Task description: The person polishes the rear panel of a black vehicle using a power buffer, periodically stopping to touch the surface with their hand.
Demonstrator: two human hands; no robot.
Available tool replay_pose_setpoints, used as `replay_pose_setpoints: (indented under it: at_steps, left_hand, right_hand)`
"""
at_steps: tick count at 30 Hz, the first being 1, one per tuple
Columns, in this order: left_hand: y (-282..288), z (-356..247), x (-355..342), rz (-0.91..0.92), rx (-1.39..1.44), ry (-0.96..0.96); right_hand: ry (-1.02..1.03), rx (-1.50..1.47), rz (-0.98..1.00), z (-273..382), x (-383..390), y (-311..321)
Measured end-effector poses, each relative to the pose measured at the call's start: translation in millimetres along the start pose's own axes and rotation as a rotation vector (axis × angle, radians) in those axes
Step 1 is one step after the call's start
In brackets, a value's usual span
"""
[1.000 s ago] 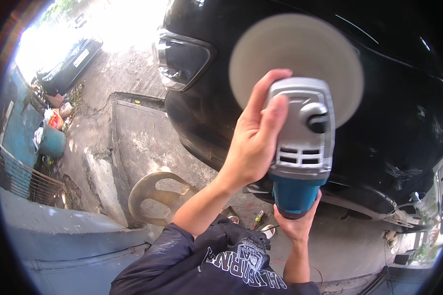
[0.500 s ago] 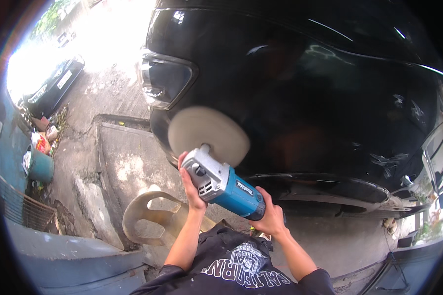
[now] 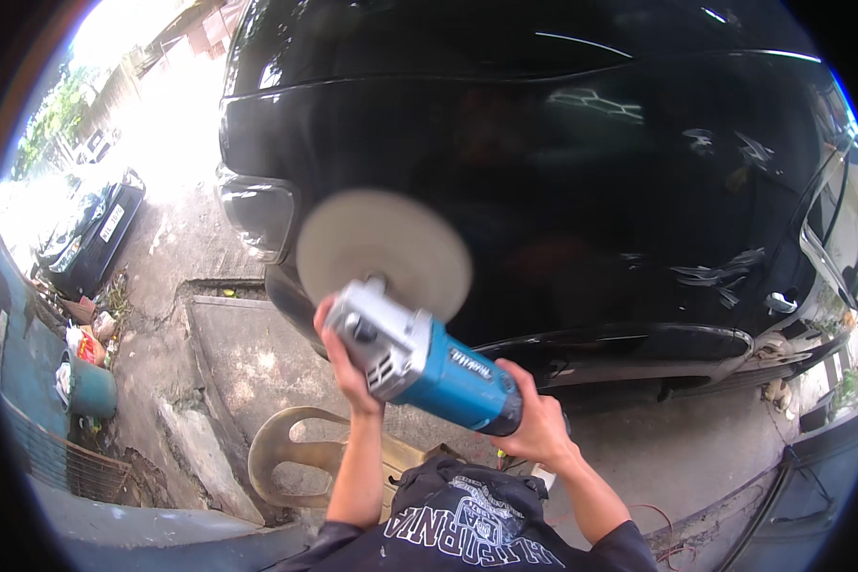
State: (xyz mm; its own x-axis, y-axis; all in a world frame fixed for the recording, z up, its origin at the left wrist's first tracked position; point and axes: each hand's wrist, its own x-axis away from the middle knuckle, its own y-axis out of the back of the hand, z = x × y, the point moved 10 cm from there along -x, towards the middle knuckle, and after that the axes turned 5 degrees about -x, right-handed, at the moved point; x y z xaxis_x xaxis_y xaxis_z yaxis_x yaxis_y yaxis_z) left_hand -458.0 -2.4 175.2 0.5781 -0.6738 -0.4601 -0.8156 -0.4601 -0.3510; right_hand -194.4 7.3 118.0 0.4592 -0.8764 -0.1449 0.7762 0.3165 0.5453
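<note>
A blue and silver polishing machine [image 3: 448, 377] is held across the middle of the view. My left hand [image 3: 346, 367] is closed around its silver gear head, thumb side up. My right hand [image 3: 536, 419] wraps the dark rear end of the blue body. The round whitish pad [image 3: 381, 243] is smeared as if spinning, and lies against or very close to the black car's side panel [image 3: 543, 238]. Just left of the pad is the car's tail lamp [image 3: 260, 217]. White streaky marks [image 3: 720, 272] show on the glossy paint farther right.
Close by my left forearm stands a tan plastic chair [image 3: 281, 458]. A dark parked car [image 3: 100, 229] is at the far left. Below it are a teal bucket [image 3: 91, 386] and a rusty wire rack [image 3: 62, 453]. A cable [image 3: 672, 534] lies on the ground at lower right.
The view has shifted, and the car's lamp and panel now sit farther left. Both hands keep their hold on the polisher, whose pad has moved rightward over the panel, away from the lamp.
</note>
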Motion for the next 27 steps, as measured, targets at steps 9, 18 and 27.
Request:
replay_pose_setpoints:
  at_steps: [9, 18, 27]
  left_hand:
    - [-117.3, -16.6, 36.5, 0.064, -0.063, 0.024]
    - [-446.7, -127.2, 85.3, 0.599, -0.75, -0.891]
    - [-477.5, -126.9, 89.4, 0.558, -0.812, -0.977]
  right_hand:
    - [0.025, -0.136, 0.024, -49.4, 24.2, 87.2]
    - [0.051, -0.786, -0.432, -92.9, 93.3, 259.0]
    - [0.085, -0.776, -0.409, -97.0, 93.1, 280.4]
